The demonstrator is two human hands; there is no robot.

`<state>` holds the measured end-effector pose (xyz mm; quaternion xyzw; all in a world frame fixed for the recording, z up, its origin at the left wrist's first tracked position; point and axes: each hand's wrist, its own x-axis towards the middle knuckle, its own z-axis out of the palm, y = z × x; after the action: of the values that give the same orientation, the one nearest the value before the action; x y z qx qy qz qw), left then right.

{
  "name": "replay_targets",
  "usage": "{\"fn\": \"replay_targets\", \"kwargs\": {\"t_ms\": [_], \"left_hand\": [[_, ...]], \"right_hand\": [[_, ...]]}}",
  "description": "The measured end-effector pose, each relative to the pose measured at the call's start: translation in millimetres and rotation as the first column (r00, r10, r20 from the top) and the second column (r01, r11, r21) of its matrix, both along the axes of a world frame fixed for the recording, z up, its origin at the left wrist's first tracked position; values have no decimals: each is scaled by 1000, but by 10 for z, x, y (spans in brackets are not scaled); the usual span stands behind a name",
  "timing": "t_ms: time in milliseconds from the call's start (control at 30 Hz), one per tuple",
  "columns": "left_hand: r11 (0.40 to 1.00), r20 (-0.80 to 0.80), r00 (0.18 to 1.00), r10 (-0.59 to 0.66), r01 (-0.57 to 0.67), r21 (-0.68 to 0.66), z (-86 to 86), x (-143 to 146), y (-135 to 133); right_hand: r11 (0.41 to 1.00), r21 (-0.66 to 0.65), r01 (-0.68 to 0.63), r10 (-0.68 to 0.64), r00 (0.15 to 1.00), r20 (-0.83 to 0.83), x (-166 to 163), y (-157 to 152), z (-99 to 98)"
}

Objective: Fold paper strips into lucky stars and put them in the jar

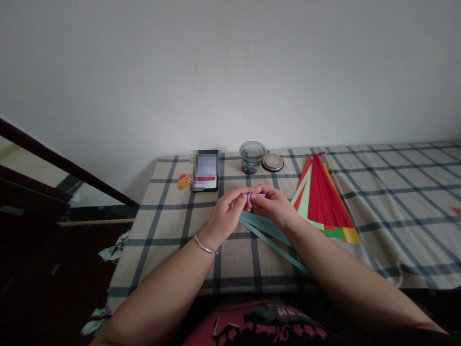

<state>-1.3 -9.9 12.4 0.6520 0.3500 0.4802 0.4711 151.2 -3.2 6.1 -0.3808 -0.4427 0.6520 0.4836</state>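
Note:
Between the fingertips of both hands is a purple paper strip (260, 195), its short end showing by the right fingers. My left hand (231, 205) pinches it from the left, thumb against the index finger. From the other side my right hand (271, 202) presses on it with thumb and fingers closed. The part right between the fingertips is small and partly covered. Beneath the hands, light blue paper strips (268, 227) fan across the tablecloth toward my right forearm. A clear plastic tub (252, 153) with small coloured pieces at its bottom stands just beyond the hands.
A round lid (273, 162) lies beside the tub. Fanned red, orange, green and yellow paper strips (326, 204) lie to the right. At the left back, a phone (206, 173) stands propped by an orange bear figure (184, 181). The checked tablecloth (173, 223) reaches the wall.

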Motion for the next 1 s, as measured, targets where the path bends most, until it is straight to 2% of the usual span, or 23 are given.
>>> {"fn": "replay_targets", "kwargs": {"t_ms": [267,533,733,1000], "left_hand": [[995,-97,993,63,-56,78,5,4,-6],[999,-76,996,53,-52,14,-32,11,20],[997,6,999,50,-50,-57,-12,25,24],[995,34,998,51,-48,-90,0,34,26]], "right_hand": [[1000,3,26,-26,997,75,-9,-11,49],[997,48,67,-72,990,117,7,10,14],[995,70,72,-82,985,149,18,11,-7],[991,89,96,-109,980,163,12,11,-5]]}}
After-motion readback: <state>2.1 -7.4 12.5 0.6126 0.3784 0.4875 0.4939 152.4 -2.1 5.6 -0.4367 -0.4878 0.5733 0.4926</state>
